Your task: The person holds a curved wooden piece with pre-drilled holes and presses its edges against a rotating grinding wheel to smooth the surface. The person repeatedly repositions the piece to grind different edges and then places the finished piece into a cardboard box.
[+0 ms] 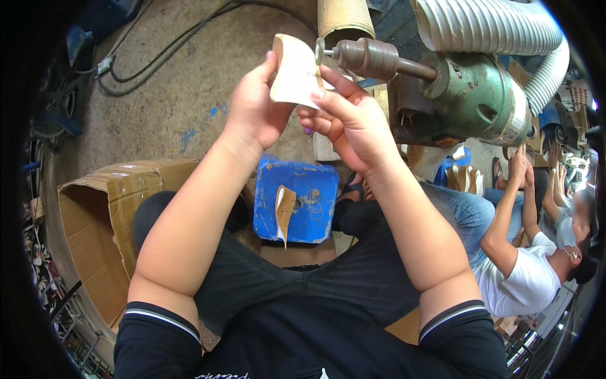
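Note:
Up in front of me, both hands hold a cream-white curved piece (pixel 295 72) with a tan edge, shaped like a shoe heel. My left hand (pixel 255 104) is closed on its left side, the thumb at the upper edge. With thumb and fingers, my right hand (pixel 350 120) pinches its lower right edge. The piece's upper right edge is right beside a small grinding wheel (pixel 320 52) on a spindle; I cannot tell whether they touch. Between my knees, a similar tan heel piece (pixel 285 211) with a white side lies on a blue stool (pixel 265 189).
A green motor (pixel 473 95) carries the spindle's brown chuck (pixel 366 58), under a grey ribbed hose (pixel 486 25). A cardboard box (pixel 95 221) stands open at left. Black cable (pixel 202 25) crosses the floor. At right, a co-worker in a white shirt (pixel 517 278) sits close by.

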A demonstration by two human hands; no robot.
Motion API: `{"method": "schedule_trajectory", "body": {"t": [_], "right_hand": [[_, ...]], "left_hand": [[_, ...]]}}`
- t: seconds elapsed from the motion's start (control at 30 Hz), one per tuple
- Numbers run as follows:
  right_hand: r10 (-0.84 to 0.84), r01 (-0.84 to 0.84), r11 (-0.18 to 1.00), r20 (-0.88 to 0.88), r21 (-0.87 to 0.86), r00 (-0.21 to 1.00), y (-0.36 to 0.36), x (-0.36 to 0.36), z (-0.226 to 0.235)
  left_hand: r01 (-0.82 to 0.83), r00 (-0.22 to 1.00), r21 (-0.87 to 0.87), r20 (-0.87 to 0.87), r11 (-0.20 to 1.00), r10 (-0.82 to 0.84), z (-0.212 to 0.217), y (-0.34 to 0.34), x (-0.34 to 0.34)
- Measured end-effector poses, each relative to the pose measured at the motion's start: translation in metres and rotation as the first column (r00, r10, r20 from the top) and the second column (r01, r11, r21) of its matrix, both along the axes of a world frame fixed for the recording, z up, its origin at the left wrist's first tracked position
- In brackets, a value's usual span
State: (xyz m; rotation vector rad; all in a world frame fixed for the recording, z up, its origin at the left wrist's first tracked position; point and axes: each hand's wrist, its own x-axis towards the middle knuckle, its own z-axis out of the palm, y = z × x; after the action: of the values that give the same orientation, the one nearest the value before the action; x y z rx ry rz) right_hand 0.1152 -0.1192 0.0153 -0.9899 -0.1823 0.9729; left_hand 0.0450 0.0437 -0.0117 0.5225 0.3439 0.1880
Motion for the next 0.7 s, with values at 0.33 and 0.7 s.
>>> {"method": "schedule_trajectory", "body": {"t": [0.33, 0.7], "right_hand": [[0.116, -0.118, 0.983, -0.024, -0.141, 0.993, -0.024, -0.015, 0.008], [0.110, -0.110, 0.994, -0.028, 0.007, 0.994, -0.036, -0.017, 0.022]], "left_hand": [[-0.057, 0.993, 0.007, -0.099, 0.998, 0.057, 0.004, -0.006, -0.010], [-0.029, 0.999, -0.012, -0.017, 1.000, 0.028, 0.008, -0.002, 0.003]]}}
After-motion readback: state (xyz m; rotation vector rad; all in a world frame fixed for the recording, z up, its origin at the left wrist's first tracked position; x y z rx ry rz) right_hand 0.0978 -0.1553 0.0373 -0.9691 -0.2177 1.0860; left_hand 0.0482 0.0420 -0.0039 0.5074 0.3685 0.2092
